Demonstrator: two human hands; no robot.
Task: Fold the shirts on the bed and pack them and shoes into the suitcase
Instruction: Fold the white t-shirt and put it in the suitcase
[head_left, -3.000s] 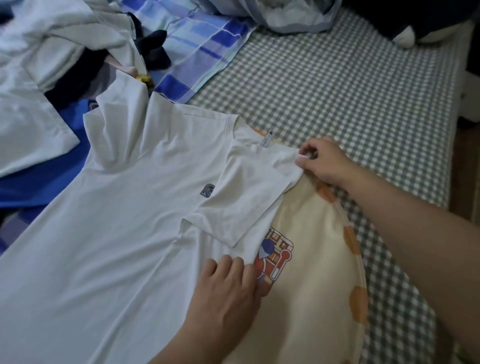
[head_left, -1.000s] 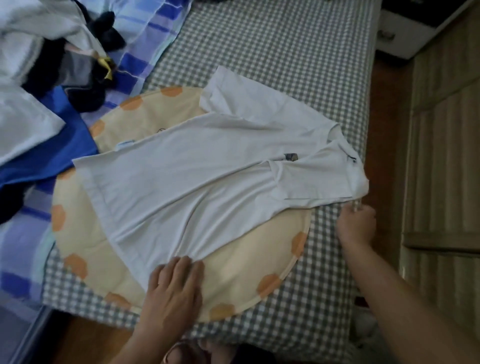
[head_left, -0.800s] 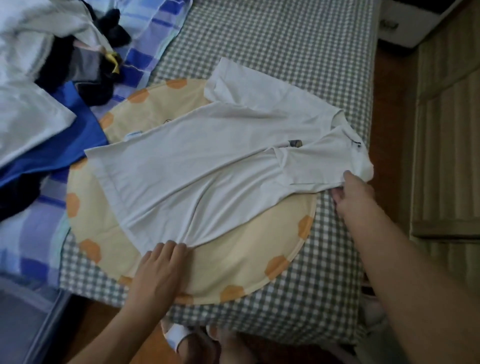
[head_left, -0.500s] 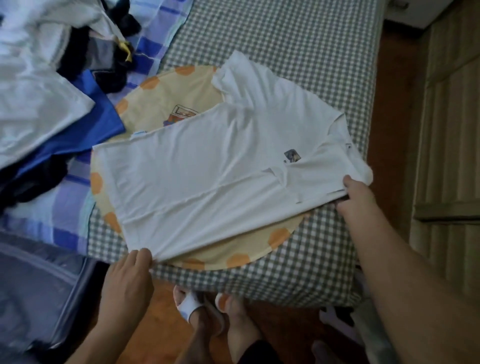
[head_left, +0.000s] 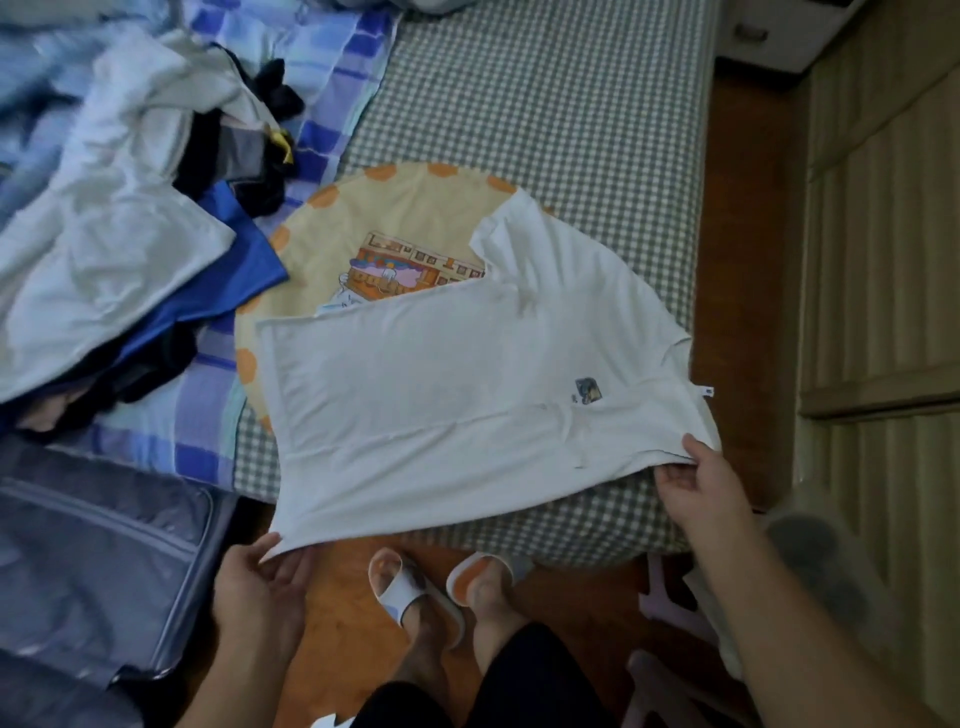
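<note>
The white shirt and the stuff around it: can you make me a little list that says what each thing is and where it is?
white shirt: partly folded, lying over the round cushion, its near edge hanging past the bed
left hand: pinching the shirt's bottom corner
right hand: pinching the shirt's shoulder edge
round cushion: yellow with orange dots, on the checked bed
clothes pile: white, blue and dark, far left
suitcase: grey, beside the bed, lower left
slippers: on the person's feet

Round yellow cushion (head_left: 410, 218), white slippers (head_left: 415, 597)
</note>
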